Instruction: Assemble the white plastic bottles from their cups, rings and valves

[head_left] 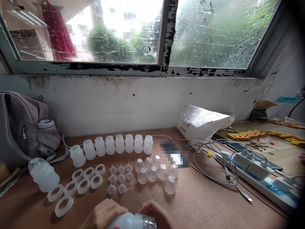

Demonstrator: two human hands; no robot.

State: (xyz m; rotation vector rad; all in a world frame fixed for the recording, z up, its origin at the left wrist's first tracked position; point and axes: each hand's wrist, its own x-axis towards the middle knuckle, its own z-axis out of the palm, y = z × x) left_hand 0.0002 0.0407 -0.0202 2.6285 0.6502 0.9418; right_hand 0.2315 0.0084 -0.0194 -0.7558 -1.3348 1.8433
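Observation:
At the bottom edge, my left hand [103, 213] is wrapped round the white body of a baby bottle [127, 220]. My right hand [154, 211] curls round the bottle's clear cap end; the bottle lies sideways and is partly cut off by the frame. Beyond my hands sit several clear silicone nipples [121, 190] in rows. To their left lie several white collar rings [64, 205]. Clear dome caps [169, 185] stand to the right of the nipples. A row of open white bottle bodies [110, 145] stands farther back. One capped bottle [44, 175] lies tilted at the left.
A grey backpack [17, 124] leans at the left wall. A white plastic bag [202, 119] stands at the back right. Coiled cables [214, 181] and a power strip [259, 187] lie on the right. A pixelated patch hides something beside the caps. Yellow pieces [247, 135] lie farther right.

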